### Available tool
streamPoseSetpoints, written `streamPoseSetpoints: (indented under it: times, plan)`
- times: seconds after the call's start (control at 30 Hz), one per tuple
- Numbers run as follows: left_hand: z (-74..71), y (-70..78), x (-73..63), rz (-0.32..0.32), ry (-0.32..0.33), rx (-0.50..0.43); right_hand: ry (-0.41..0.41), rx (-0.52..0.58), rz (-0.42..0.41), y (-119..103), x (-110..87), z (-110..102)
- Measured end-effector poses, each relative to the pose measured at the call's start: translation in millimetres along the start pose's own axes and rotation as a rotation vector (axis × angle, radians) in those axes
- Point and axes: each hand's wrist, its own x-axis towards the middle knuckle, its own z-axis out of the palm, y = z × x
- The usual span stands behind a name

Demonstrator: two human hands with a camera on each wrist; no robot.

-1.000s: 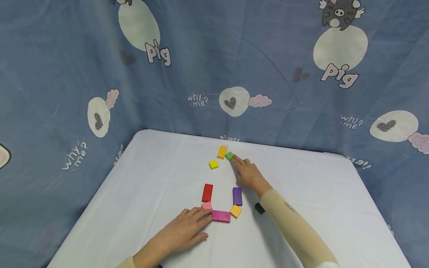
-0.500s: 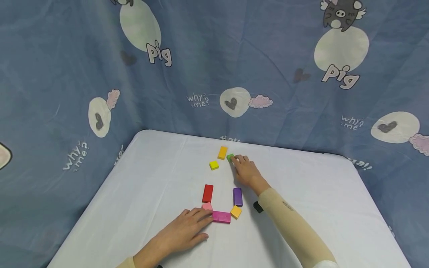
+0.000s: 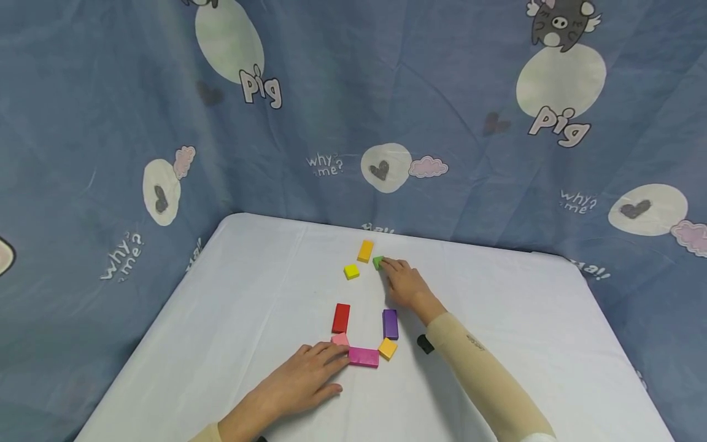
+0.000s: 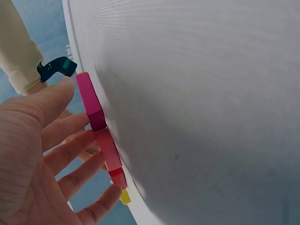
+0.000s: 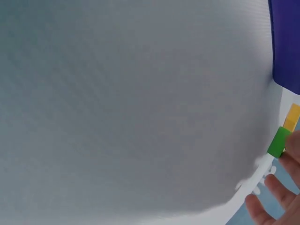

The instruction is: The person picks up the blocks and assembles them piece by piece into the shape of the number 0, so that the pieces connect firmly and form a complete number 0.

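Observation:
My left hand (image 3: 301, 380) lies with its fingers spread and fairly straight, fingertips at the magenta block (image 3: 364, 357) and the pink block (image 3: 339, 339). In the left wrist view the fingers (image 4: 70, 157) reach along the sides of these blocks. At the far side, my right hand (image 3: 407, 284) pinches a small green block (image 3: 377, 263); in the right wrist view thumb and finger meet at the green block (image 5: 279, 142). Left of it are a long orange block (image 3: 365, 251) and a small yellow block (image 3: 351, 271). Part of the green block is hidden by the fingertips.
A red block (image 3: 341, 318) stands beyond the pink one, and a purple block (image 3: 390, 324) beyond a small orange block (image 3: 388, 348), right of the magenta block. A black object (image 3: 425, 344) shows beside the right sleeve. A blue patterned curtain (image 3: 309, 110) hangs behind the white table (image 3: 248, 276).
The right hand's fingers have curled onto the green block, which has shifted slightly nearer, away from the long orange block. The left hand has stayed in place.

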Motion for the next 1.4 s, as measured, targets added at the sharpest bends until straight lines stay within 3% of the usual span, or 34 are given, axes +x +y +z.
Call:
streamPoseSetpoints:
  times: [0.63,0.93,1.4]
  plan:
    - [1.5,-1.1,-0.2,-0.013,-0.022,-0.009,0.204,0.109,-0.086,4.2,-18.9,4.4]
    - [2.9,-1.5,-0.9,0.007,0.021,-0.008,0.108,0.192,0.112,2.4,-13.3,5.5]
    - [0.0,-1.2,-1.8,0.010,0.007,-0.027,0.059,0.233,0.172,-5.4,-6.8,1.0]
